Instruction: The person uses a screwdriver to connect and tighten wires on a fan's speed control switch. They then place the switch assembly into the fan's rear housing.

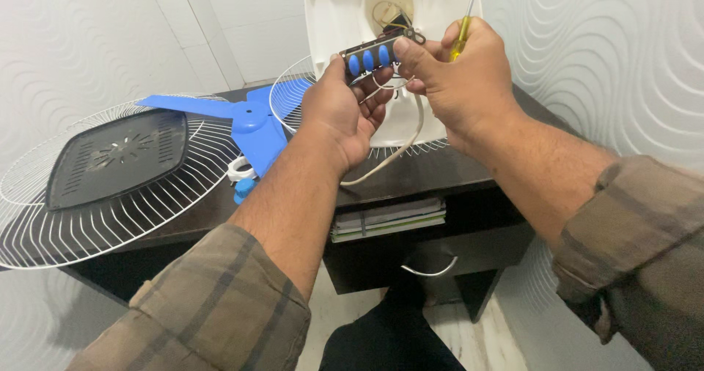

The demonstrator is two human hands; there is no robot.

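Switch block, dark rectangular plastic with a row of oval blue push-buttons [372, 54]: held in the air above the far edge of the dark wooden tabletop [433, 171], just in front of the white plastic fan housing [334, 19] from which its thin wires run. Left hand [343, 111]: fingers curled round the block's near end, gripping it. Right hand [458, 78]: thumb and forefinger pinching the block's far end, while the other fingers close on a slim screwdriver with a yellow translucent handle [460, 37], its shaft pointing upward. Step in hand, as judged: the block is out of the housing and being held steady between both hands; any next move would call for freeing the right hand to bring the screwdriver tip round, with care not to strain the wires. White power cord [396, 149]: hangs under the hands and trails over the tabletop's near edge, liable to snag. Round white wire fan guard [110, 217]: lies at the left edge, overhanging it, carrying a dark grey square vented plastic cover [117, 158]. Blue plastic fan blade [253, 125]: rests beside it toward the middle, with a white plastic ring [239, 169] and small blue knob [243, 188] near the front edge. Stack of notebooks [389, 217]: on the shelf beneath.
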